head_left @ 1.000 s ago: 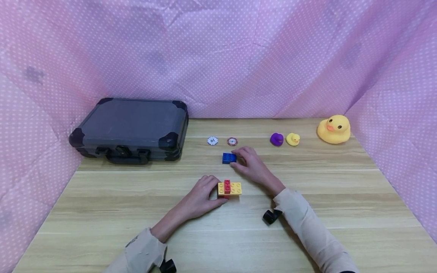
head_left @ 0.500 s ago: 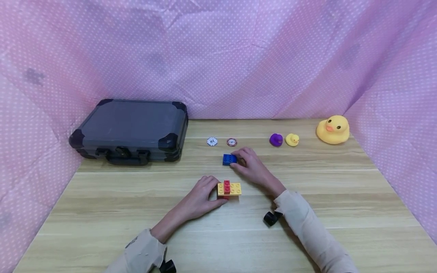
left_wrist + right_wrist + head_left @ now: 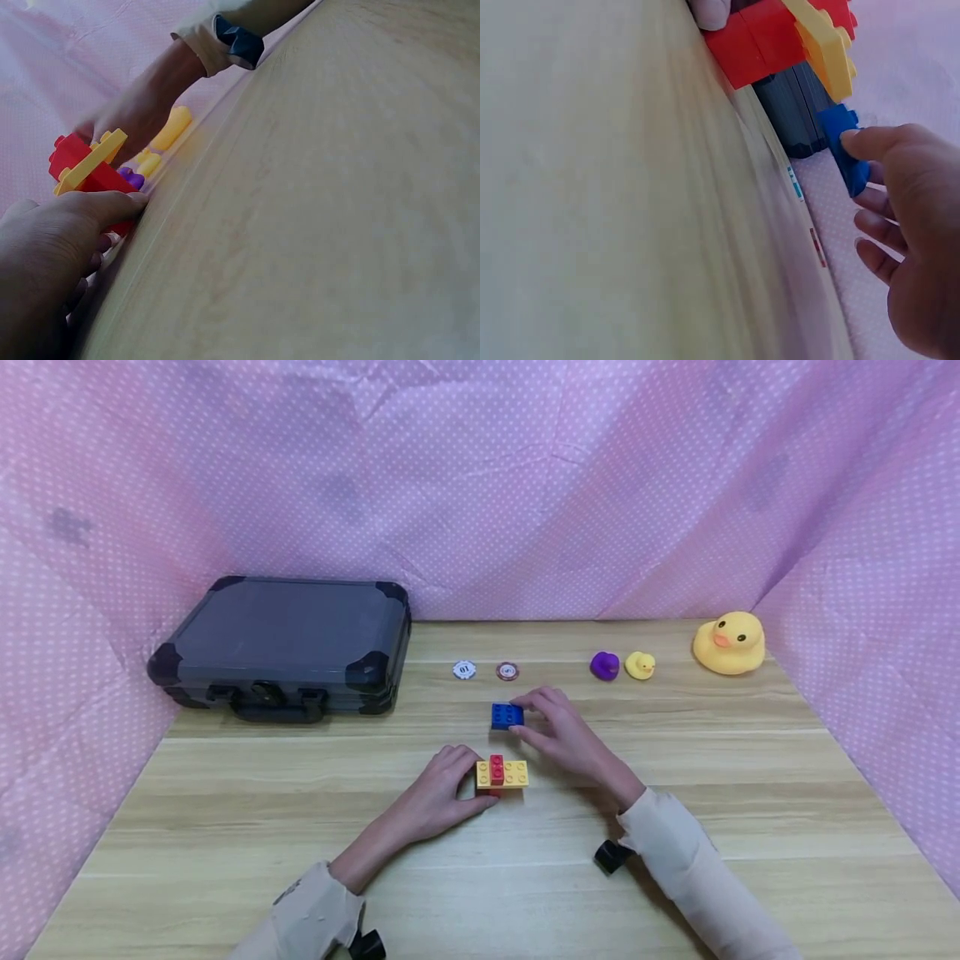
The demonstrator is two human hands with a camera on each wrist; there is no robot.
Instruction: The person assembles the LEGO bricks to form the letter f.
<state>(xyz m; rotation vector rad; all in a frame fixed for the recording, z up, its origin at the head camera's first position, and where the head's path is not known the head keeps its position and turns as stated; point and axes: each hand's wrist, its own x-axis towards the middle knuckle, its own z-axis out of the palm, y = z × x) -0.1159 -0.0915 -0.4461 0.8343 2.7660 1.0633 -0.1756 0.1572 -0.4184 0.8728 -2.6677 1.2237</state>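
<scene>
Steadying the brick stack (image 3: pixel 501 773) with our left hand (image 3: pixel 435 787), we curl the fingers round its left end while it sits on the table (image 3: pixel 225 827). That stack is our landmark: a yellow plate brick with a small red brick on top and red blocks beneath, seen plainly in the right wrist view (image 3: pixel 780 37). If the left hand loosens, we judge the stack could slide or tip on the smooth wood when anything presses down on it.

Just behind the stack and slightly right, our right hand (image 3: pixel 558 735) pinches the blue brick (image 3: pixel 507 716) between thumb and fingertips; the brick seems raised a little off the table, though we cannot be sure. It is square, deep blue, with four studs on top, held by its right edge only (image 3: pixel 846 150). Such a shallow grip could let it twist or drop, and a tilted brick would miss the studs.

Far behind the stack lie two poker chips (image 3: pixel 486 671).
</scene>
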